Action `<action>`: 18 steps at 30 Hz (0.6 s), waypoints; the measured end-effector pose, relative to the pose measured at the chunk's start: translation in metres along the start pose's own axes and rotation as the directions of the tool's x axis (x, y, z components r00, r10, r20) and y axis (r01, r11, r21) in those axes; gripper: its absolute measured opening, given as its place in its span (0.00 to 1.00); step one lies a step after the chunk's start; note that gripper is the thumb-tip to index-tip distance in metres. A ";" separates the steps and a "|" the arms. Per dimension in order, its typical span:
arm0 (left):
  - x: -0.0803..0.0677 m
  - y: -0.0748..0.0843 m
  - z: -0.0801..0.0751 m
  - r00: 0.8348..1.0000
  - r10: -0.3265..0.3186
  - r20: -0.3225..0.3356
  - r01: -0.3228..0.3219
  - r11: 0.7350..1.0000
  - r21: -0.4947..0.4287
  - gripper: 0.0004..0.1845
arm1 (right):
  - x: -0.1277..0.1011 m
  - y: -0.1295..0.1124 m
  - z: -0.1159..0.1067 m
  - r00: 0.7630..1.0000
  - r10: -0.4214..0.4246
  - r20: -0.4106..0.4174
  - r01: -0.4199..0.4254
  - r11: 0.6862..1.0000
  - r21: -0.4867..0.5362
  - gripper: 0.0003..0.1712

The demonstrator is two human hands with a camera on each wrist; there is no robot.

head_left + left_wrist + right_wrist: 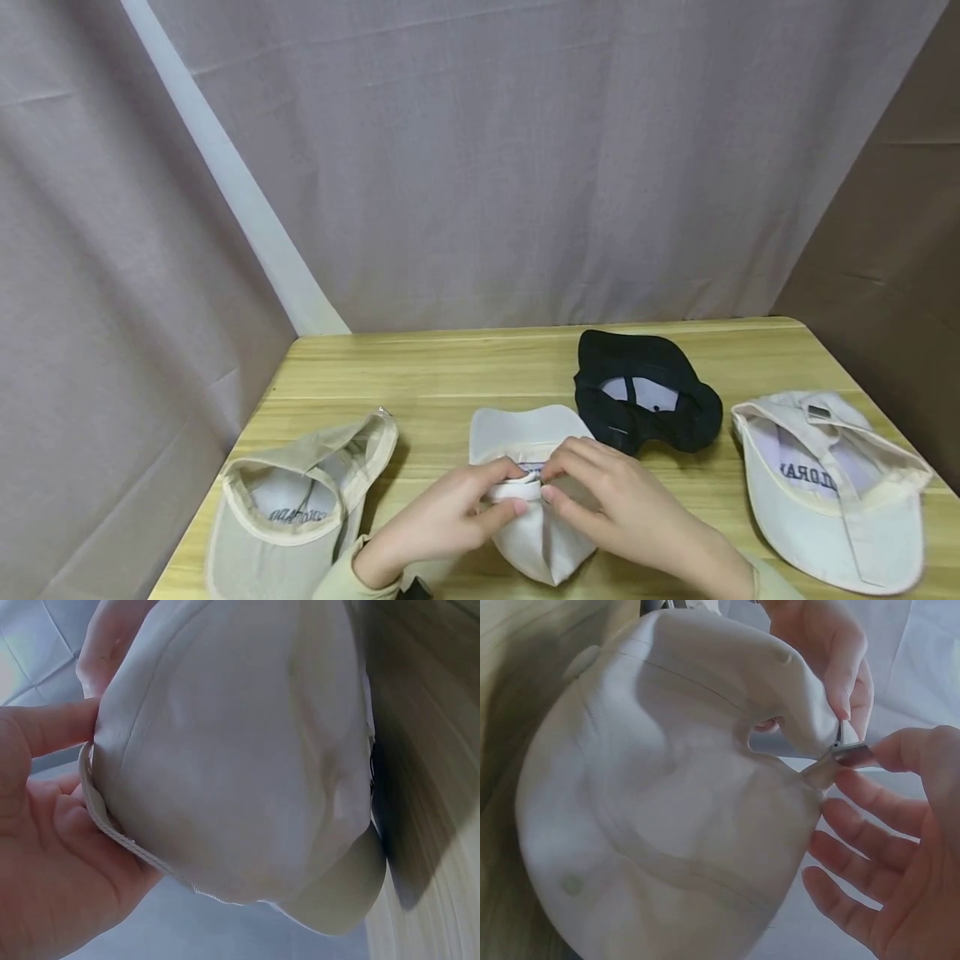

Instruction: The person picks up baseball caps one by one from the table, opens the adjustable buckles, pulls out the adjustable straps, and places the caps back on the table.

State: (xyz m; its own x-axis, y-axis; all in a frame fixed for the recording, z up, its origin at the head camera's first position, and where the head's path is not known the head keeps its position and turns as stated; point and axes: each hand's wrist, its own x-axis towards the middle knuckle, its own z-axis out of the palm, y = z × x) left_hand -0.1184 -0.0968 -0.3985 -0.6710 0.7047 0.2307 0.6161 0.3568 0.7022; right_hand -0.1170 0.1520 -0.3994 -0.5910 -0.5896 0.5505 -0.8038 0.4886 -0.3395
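Observation:
A white baseball cap (546,546) stands on the table before me, its brim pointing away and its back edge towards the hands. From the left, my left hand (448,512) pinches the cap's back edge between thumb and fingers. My right hand (626,504) holds the strap end from the other side. In the right wrist view a metal buckle (853,754) sits on the strap, between that hand's thumb and index finger, above the half-round opening. The left wrist view shows the side of the cap (225,765) close up. The inside of the crown is mostly hidden.
A beige cap (270,542) lies at the left and a black cap (637,367) behind the right hand. Another white cap (832,533), its strap hanging loose, lies at the far right. Curtains (480,167) border the wooden table (420,367).

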 end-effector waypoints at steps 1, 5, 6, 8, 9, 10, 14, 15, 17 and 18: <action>0.000 -0.001 -0.001 1.000 0.003 -0.006 -0.003 1.000 -0.009 0.07 | 0.000 0.000 0.000 1.000 0.009 0.005 -0.009 1.000 0.006 0.08; -0.001 -0.002 -0.002 1.000 0.010 -0.020 -0.010 0.999 -0.039 0.07 | 0.001 0.000 0.000 0.999 0.027 0.032 -0.028 0.999 0.043 0.12; -0.002 -0.002 -0.002 1.000 0.010 -0.023 -0.011 0.999 -0.041 0.07 | 0.000 0.000 0.000 0.999 0.031 0.040 -0.033 0.998 0.051 0.13; -0.002 -0.003 -0.003 1.000 0.014 -0.028 -0.015 0.999 -0.040 0.07 | 0.000 0.001 0.000 0.998 0.042 0.054 -0.045 0.997 0.062 0.15; -0.002 -0.003 -0.003 0.999 0.015 -0.030 -0.016 0.999 -0.042 0.08 | 0.000 0.002 0.000 0.997 0.050 0.061 -0.054 0.996 0.066 0.16; -0.002 -0.003 -0.004 0.999 0.016 -0.033 -0.018 0.999 -0.044 0.08 | -0.001 0.002 0.000 0.997 0.052 0.060 -0.056 0.996 0.067 0.16; -0.001 -0.004 -0.004 0.999 0.022 -0.039 -0.024 0.998 -0.058 0.08 | -0.002 0.006 0.002 0.998 0.056 0.035 -0.058 0.996 0.066 0.14; -0.001 -0.004 -0.004 0.999 0.023 -0.035 -0.025 0.998 -0.059 0.08 | -0.002 0.006 0.003 0.998 0.054 0.027 -0.056 0.996 0.072 0.13; 0.000 -0.004 -0.003 0.999 0.030 -0.026 -0.031 0.999 -0.041 0.09 | -0.002 0.006 0.004 0.999 0.046 0.015 -0.048 0.995 0.090 0.12; 0.001 -0.005 -0.002 0.999 0.037 -0.024 -0.037 0.999 -0.019 0.10 | -0.002 0.006 0.005 0.999 0.042 0.014 -0.043 0.994 0.101 0.11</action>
State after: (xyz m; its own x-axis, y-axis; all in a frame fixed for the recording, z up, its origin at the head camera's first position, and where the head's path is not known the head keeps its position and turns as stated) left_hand -0.1228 -0.0993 -0.3998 -0.6578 0.7021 0.2727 0.6326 0.3183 0.7061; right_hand -0.1212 0.1530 -0.4061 -0.6251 -0.5773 0.5253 -0.7803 0.4462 -0.4382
